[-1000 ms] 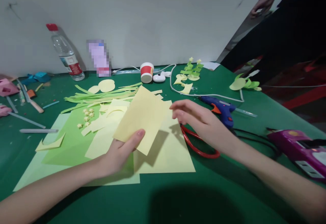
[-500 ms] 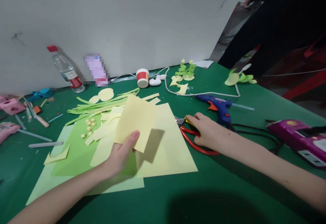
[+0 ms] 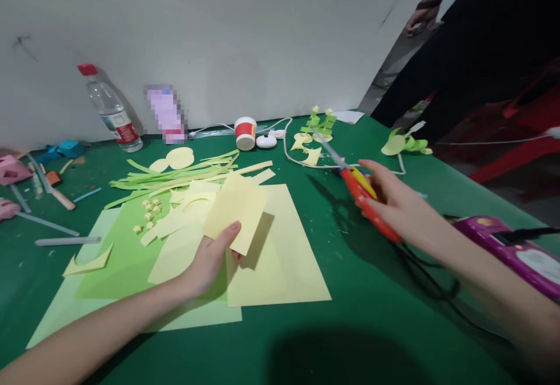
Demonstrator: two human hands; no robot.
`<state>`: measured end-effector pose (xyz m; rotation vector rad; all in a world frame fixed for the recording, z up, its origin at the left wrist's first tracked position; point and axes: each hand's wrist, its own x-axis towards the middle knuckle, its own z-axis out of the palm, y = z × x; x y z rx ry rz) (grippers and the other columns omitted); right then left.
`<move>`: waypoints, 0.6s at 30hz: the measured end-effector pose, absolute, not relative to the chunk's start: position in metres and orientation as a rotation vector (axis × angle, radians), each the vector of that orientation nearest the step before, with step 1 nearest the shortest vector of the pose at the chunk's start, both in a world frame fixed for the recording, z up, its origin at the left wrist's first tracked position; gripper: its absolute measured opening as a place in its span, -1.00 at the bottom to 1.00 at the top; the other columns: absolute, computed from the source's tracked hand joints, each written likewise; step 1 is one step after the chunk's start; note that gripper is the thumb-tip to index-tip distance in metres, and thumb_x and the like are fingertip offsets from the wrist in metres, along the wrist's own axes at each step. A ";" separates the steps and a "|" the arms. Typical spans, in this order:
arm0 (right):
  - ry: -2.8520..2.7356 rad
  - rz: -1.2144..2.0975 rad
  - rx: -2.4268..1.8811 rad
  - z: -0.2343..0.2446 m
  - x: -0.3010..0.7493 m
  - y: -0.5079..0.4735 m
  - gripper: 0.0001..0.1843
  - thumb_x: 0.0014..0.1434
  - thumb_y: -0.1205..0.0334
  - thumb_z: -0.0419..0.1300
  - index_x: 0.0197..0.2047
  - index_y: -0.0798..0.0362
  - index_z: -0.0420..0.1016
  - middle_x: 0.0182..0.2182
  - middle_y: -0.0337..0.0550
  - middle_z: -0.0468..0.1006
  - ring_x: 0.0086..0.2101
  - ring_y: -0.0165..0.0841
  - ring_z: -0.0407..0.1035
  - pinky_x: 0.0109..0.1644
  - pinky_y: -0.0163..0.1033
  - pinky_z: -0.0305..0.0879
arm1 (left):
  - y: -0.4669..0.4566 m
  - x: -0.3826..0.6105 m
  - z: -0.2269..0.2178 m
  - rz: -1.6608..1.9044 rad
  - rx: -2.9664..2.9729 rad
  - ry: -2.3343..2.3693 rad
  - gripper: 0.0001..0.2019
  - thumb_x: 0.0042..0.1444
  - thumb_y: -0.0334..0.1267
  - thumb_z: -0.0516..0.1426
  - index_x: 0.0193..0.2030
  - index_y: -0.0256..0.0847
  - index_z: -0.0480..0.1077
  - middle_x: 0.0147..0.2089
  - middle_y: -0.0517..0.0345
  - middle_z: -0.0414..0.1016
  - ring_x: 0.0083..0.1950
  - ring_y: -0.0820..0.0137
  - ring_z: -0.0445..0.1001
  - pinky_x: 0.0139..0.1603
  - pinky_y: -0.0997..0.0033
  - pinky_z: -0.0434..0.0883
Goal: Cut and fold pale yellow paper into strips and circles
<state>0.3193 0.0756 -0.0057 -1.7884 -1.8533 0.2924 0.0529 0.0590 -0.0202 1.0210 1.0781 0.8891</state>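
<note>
My left hand (image 3: pixel 209 259) pinches a pale yellow paper piece (image 3: pixel 236 210) by its lower edge and holds it above a larger yellow sheet (image 3: pixel 275 254). My right hand (image 3: pixel 400 207) is closed on the red handles of a pair of scissors (image 3: pixel 365 201), lifted off the green table (image 3: pixel 350 326), blades pointing up and to the left. Under the yellow sheets lie a green sheet (image 3: pixel 118 251) and a paler green one (image 3: pixel 56 321).
Green and yellow paper strips (image 3: pixel 175 172), small folded stars (image 3: pixel 151 213), a water bottle (image 3: pixel 109 108), a red-and-white cup (image 3: pixel 245 133), paper trees (image 3: pixel 321 122) and a purple device (image 3: pixel 516 251) with black cables lie around. Another person in black stands at the far right (image 3: pixel 481 35).
My right hand went from open above the paper to the scissors on the table, took hold of them and lifted them to the right. My left hand kept hold of the yellow piece.
</note>
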 end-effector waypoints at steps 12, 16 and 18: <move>-1.191 1.748 -0.920 0.012 0.219 0.042 -0.60 -0.02 0.25 0.14 -0.06 -0.05 0.20 -0.36 -0.22 0.42 -0.31 -0.37 0.36 -0.15 -0.22 0.32 | 0.075 0.059 0.022 1.488 1.312 1.118 -0.81 0.04 -0.12 0.09 -0.40 -0.20 0.40 -0.51 0.22 0.33 -0.56 0.56 0.27 -0.71 0.68 0.23; -1.327 1.823 -1.104 0.006 0.206 0.033 -0.64 0.09 0.17 0.04 -0.01 -0.03 0.19 -0.33 -0.16 0.41 -0.41 -0.36 0.32 -0.32 -0.23 0.33 | 0.073 0.057 0.017 1.509 1.420 1.088 -0.78 0.10 -0.12 0.04 -0.41 -0.15 0.43 -0.51 0.19 0.40 -0.53 0.47 0.37 -0.65 0.57 0.34; -1.464 1.766 -1.089 -0.002 0.206 0.031 -0.63 0.13 0.10 0.00 0.01 -0.01 0.20 -0.35 -0.14 0.40 -0.47 -0.37 0.27 -0.40 -0.24 0.30 | 0.070 0.055 0.009 1.565 1.488 1.092 -0.81 0.12 -0.17 0.03 -0.27 -0.11 0.44 -0.39 0.16 0.48 -0.33 0.38 0.47 -0.41 0.47 0.46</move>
